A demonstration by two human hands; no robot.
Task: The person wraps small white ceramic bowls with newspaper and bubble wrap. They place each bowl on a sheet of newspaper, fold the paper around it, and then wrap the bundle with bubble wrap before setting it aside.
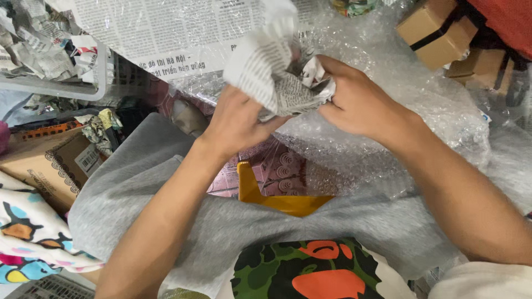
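Note:
Both hands meet at the upper middle of the head view around a crumpled newspaper bundle [275,77]. My left hand [235,123] grips its lower left side with the fingers curled under the paper. My right hand [360,102] presses the right side, fingers tucked into the folds. What the paper wraps is hidden. Beneath the bundle lies a sheet of clear bubble wrap [388,116] that spreads to the right.
A flat newspaper sheet [172,33] lies behind the hands. Cardboard boxes [438,33] sit at the top right, another box [50,166] at the left. A white basket [55,66] holds crumpled paper. A yellow stool edge [277,200] shows between my grey-clad knees.

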